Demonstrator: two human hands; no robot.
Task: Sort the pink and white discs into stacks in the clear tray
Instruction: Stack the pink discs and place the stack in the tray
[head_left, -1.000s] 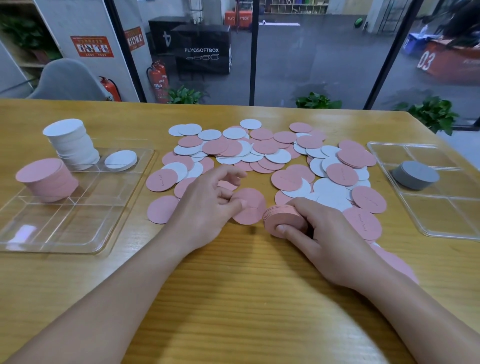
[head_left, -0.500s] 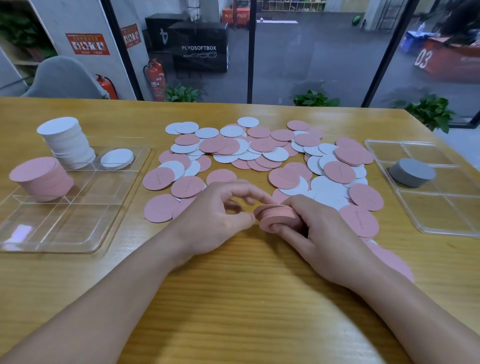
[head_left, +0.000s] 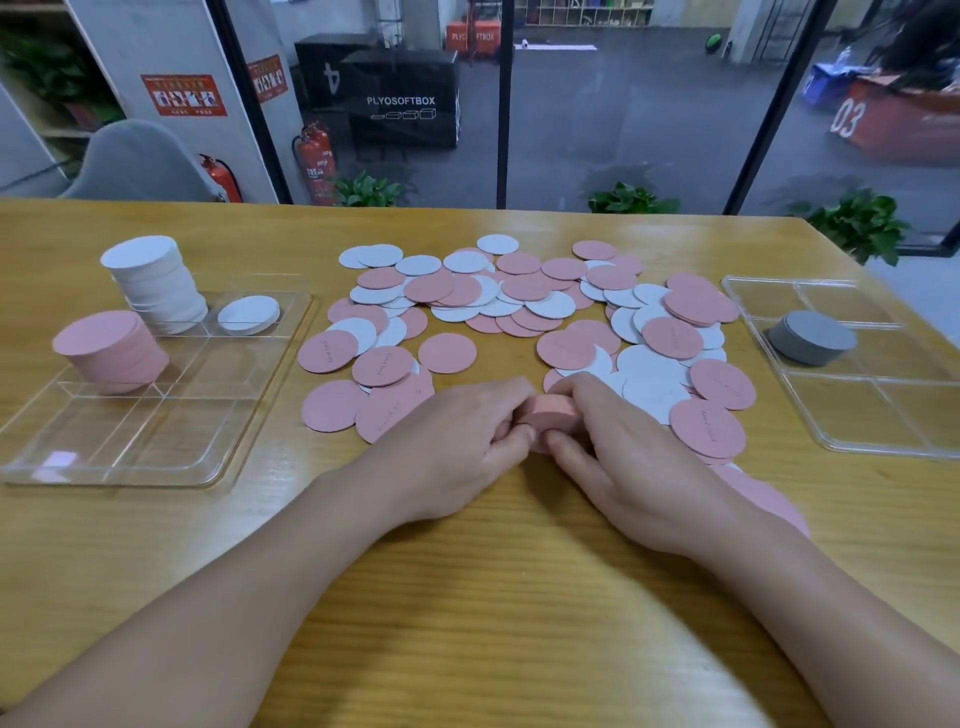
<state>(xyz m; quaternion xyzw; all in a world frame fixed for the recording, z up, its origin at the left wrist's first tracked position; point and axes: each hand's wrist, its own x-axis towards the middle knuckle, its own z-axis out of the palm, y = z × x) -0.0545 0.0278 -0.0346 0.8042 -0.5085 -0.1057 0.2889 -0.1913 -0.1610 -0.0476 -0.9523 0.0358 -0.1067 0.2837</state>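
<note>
A small stack of pink discs (head_left: 548, 413) stands on edge between my two hands near the table's middle. My left hand (head_left: 457, 441) grips it from the left and my right hand (head_left: 613, 441) grips it from the right, fingers curled round it. Loose pink and white discs (head_left: 519, 301) lie spread behind the hands. The clear tray (head_left: 208, 415) at the left holds a pink stack (head_left: 106, 348), a tall white stack (head_left: 156, 283) and a low white stack (head_left: 249, 314).
A second clear tray (head_left: 883, 410) at the right holds a grey stack of discs (head_left: 810, 336). More pink discs (head_left: 763, 493) lie partly under my right forearm. Bare wood lies in front of my arms. A glass wall stands behind the table.
My left hand let go of a single pink disc and joined the right hand on the stack. The stack was tipped up on edge and squeezed between both hands.
</note>
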